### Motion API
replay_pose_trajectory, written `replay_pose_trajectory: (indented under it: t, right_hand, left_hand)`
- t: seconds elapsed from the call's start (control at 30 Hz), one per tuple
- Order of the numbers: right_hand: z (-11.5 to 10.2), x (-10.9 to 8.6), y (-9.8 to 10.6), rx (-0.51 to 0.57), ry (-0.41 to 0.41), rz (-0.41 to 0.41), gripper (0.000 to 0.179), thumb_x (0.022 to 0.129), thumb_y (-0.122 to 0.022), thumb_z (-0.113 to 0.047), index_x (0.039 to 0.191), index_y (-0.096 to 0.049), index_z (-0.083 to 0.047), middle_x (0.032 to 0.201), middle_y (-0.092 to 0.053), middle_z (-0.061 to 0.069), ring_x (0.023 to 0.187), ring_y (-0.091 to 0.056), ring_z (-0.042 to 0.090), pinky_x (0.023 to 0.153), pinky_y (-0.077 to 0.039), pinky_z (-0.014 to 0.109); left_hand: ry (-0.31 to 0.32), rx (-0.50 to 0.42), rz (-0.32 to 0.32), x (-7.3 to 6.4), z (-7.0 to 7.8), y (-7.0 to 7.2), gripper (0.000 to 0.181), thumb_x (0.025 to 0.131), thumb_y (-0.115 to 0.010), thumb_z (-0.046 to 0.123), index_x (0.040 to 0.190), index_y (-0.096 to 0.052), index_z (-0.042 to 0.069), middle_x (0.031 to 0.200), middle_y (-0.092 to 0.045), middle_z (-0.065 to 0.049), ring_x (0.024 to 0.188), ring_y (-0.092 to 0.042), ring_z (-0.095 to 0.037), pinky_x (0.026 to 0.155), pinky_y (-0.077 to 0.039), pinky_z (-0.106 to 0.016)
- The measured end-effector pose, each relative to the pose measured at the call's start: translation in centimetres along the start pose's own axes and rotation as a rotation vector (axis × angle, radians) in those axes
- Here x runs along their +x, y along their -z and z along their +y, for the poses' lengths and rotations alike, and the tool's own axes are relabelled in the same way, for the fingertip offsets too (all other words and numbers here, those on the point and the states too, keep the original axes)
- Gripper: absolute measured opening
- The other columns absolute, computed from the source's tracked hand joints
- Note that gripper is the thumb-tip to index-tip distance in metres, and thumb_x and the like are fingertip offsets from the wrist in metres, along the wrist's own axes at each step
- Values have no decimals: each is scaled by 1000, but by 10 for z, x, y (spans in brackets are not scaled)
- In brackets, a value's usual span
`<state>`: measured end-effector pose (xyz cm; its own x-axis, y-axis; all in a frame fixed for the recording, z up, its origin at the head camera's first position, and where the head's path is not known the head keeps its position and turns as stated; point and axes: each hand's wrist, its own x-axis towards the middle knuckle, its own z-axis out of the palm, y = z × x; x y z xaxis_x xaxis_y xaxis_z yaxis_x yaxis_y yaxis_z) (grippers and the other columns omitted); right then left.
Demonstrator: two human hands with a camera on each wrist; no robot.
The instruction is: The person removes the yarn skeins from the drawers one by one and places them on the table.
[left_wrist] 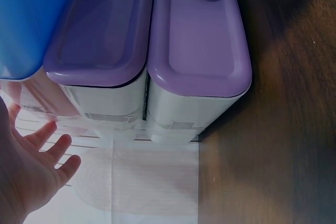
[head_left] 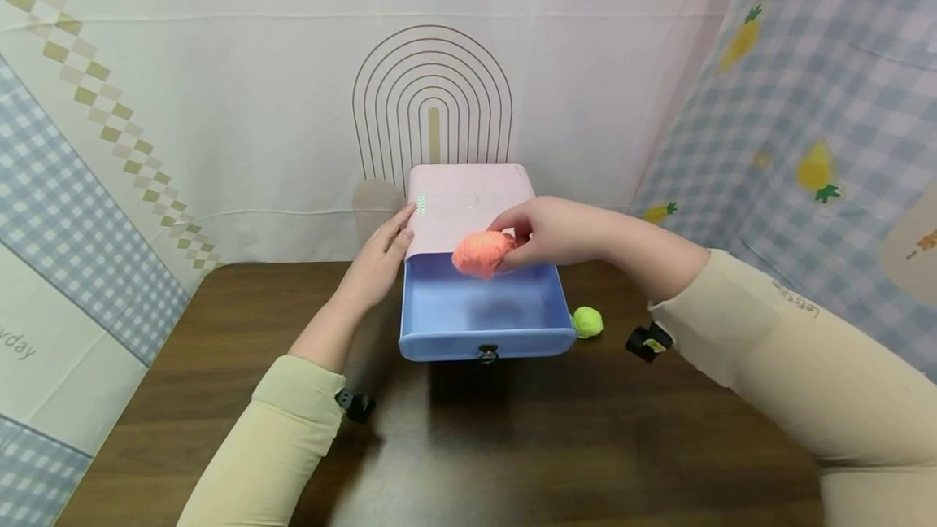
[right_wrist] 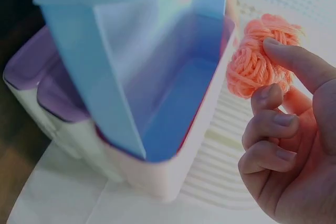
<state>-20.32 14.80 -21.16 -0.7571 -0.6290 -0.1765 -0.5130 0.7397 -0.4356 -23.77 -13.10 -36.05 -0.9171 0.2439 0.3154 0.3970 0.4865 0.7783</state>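
Above the pulled-out blue drawer (head_left: 476, 307), my right hand (head_left: 560, 230) pinches a coral ball of yarn (head_left: 479, 254) between thumb and fingers. The right wrist view shows the yarn ball (right_wrist: 265, 56) at the fingertips, with the other fingers curled below it. My left hand (head_left: 376, 263) rests its fingers on the left side of the pink cabinet top (head_left: 468, 202). Its fingers are spread and hold nothing in the left wrist view. The drawer carries a dark metal ring pull (head_left: 487, 354) on its front.
A lime green yarn ball (head_left: 588, 322) lies on the brown wooden table (head_left: 622, 446), right of the drawer. Purple drawers (left_wrist: 199, 40) with ring pulls sit below the blue one. A patterned cloth (head_left: 293, 104) hangs behind the cabinet.
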Motion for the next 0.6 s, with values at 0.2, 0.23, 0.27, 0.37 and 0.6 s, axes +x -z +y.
replay_pose_trajectory:
  t: [0.2,0.23,0.27,0.37,0.6]
  right_hand:
    - [22,-19,7,70,-50,60,30,88,-74,-24,117,-72,-18,91,-64,0,84,-55,18,75,-48,33]
    - [27,-22,8,82,-55,70,30,88,-75,-24,117,-72,-18,92,-65,0,84,-55,18,75,-48,33]
    - [31,-26,9,94,-61,80,30,88,-76,-25,117,-72,-18,93,-66,0,85,-56,18,76,-48,33]
    - [44,-37,13,121,-88,118,31,87,-78,-28,116,-72,-18,96,-69,-1,86,-58,19,77,-50,34]
    - [84,-67,19,163,-188,143,42,91,-73,-25,129,-65,-8,100,-69,3,84,-57,20,72,-51,34]
  left_hand:
    - [-2,-1,-1,0,-1,-1,55,106,-33,50,157,-31,31,161,-28,-2,147,-24,-25,118,-21,-51]
    - [-4,-1,0,0,-1,-1,55,106,-33,50,157,-31,30,161,-28,-2,147,-24,-25,118,-21,-51]
    - [-6,-1,-1,0,-2,-1,55,106,-33,50,157,-31,30,161,-28,-1,147,-24,-25,118,-21,-51]
    - [-7,0,-3,0,-2,-1,55,106,-33,49,157,-31,30,161,-28,-1,147,-24,-25,118,-21,-51]
    - [-10,-6,-5,-1,0,0,55,106,-33,49,157,-31,29,161,-28,0,147,-24,-24,118,-21,-49]
